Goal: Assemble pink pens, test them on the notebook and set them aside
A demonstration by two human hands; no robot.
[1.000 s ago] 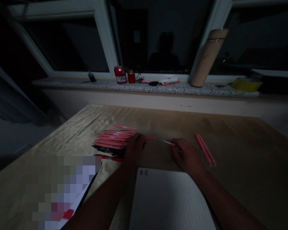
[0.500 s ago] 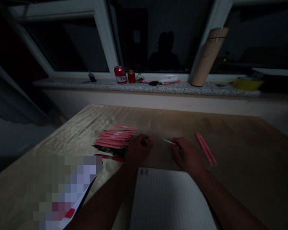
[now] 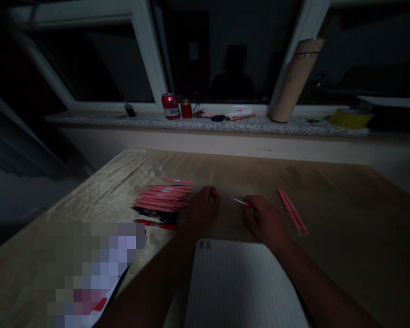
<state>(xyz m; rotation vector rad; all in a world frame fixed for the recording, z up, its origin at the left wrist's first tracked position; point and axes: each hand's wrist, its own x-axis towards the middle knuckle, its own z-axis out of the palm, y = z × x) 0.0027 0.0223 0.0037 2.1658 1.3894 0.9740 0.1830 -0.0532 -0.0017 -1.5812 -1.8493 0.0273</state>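
My right hand (image 3: 264, 218) is closed around a pink pen part, and a thin whitish pen refill (image 3: 238, 201) sticks out of it to the left. My left hand (image 3: 205, 207) is in a pinch just across from the refill's tip. A small pink pen part shows faintly at its fingertips, mostly hidden. Beside my left hand lies a row of pink pens (image 3: 164, 196), with dark pens (image 3: 155, 213) and a red pen (image 3: 157, 224) below them. Two pink pens (image 3: 291, 209) lie side by side to the right of my right hand.
A lined notebook (image 3: 242, 287) lies between my forearms on the cloth-covered table (image 3: 345, 255). At the left is a partly blurred white item (image 3: 104, 291). On the windowsill stand a red can (image 3: 171, 107), a red jar (image 3: 186, 109), a tall tan cylinder (image 3: 297, 82) and yellow tape (image 3: 351, 118).
My left hand has shifted slightly up and to the right, and its pink part shows less. The right hand stays almost still with the pen part and refill.
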